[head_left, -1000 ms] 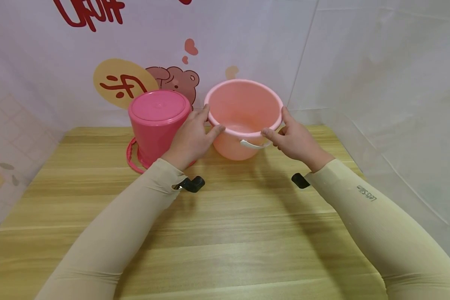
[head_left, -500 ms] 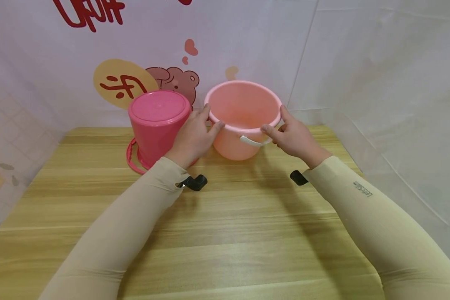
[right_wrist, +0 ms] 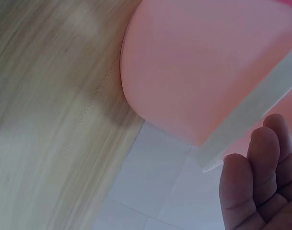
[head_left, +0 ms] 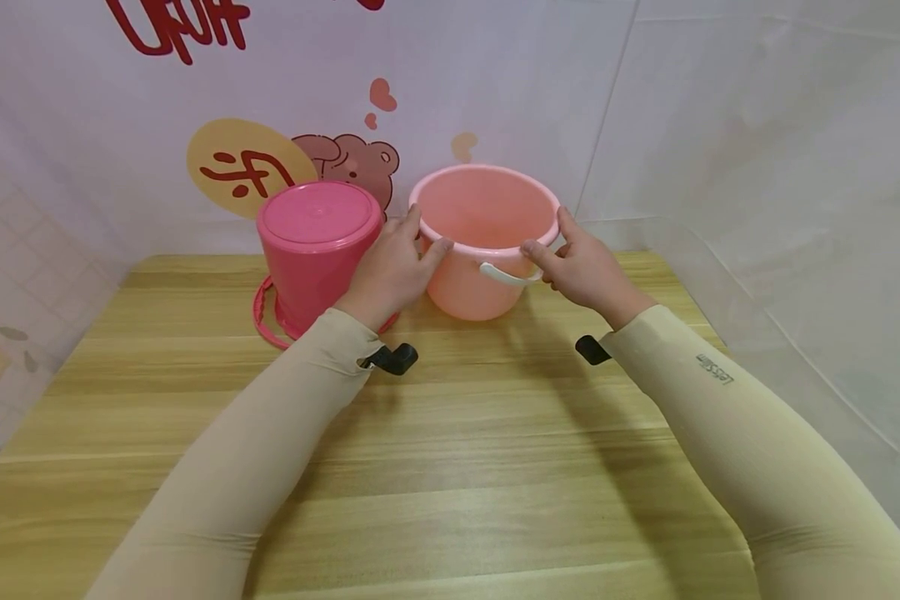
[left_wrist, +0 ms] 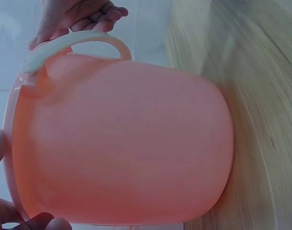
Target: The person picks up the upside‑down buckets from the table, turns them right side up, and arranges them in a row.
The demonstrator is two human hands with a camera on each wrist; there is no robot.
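Observation:
A light pink bucket (head_left: pixel 468 287) stands mouth up at the back of the table, its base down at the tabletop. My left hand (head_left: pixel 390 271) holds its rim on the left, thumb on the near edge. On the opposite side my right hand (head_left: pixel 587 268) pinches the rim between thumb and index finger. Below that thumb hangs the bucket's white handle (head_left: pixel 501 274). In the right wrist view, the right hand's other fingers (right_wrist: pixel 263 153) are curled beside the handle. The left wrist view shows the bucket's smooth wall (left_wrist: pixel 126 139) from the side.
A darker pink bucket (head_left: pixel 307 279) sits upside down to the left, partly behind the left hand, its handle (head_left: pixel 261 317) lying on the wooden table (head_left: pixel 457 467). A printed sheet (head_left: pixel 510 75) hangs behind, and a white sheet (head_left: pixel 810 192) borders the right side.
The light pink bucket has tipped more upright, its near rim rising and its mouth looking narrower. Both hands have moved with the rim, the right one slightly leftward. The darker bucket stays put.

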